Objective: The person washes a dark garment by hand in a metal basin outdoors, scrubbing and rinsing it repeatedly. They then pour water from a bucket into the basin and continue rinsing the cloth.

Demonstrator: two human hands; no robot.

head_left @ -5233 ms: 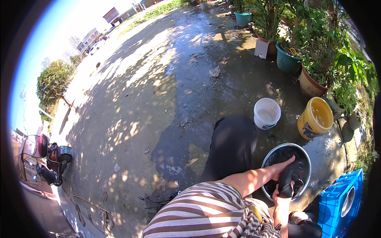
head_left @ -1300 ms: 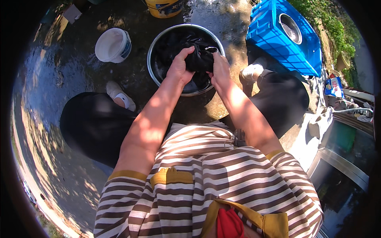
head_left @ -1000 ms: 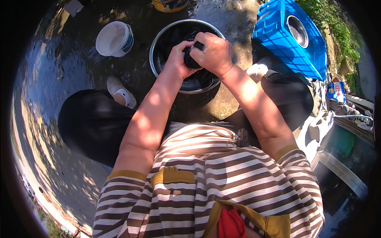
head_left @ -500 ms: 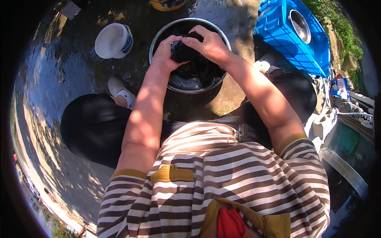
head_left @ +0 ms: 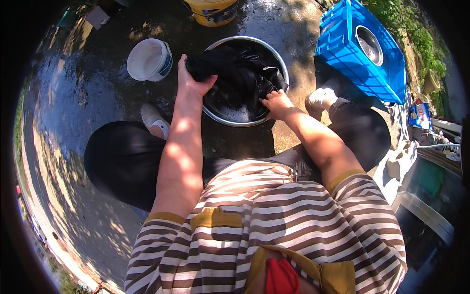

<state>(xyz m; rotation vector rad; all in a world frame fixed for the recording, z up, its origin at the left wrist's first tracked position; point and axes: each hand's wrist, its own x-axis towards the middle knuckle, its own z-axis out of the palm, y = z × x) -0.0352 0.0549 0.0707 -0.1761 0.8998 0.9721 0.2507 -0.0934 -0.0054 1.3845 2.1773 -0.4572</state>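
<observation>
A wet black garment (head_left: 237, 71) lies bunched in a round metal basin (head_left: 242, 124) on the ground before me. My left hand (head_left: 195, 82) has one end of it lifted over the basin's left rim, thumb and fingers curled around the cloth. At the basin's lower right side, my right hand (head_left: 277, 103) is closed on another part of the garment, close to the rim; its fingertips are partly hidden against the dark fabric. Some foam or suds show on the basin's bottom below the cloth.
Left of the basin stands a white bucket (head_left: 148, 60); a yellow bucket (head_left: 215, 13) is beyond it. A blue plastic crate (head_left: 338, 36) holding a metal bowl (head_left: 369, 45) stands at the right. My shoes (head_left: 153, 119) flank the basin on wet ground.
My hands have moved apart from a shared grip on the bunched black cloth. The left went left with one end; the right dropped to the lower right rim. The garment now spreads across the basin.
</observation>
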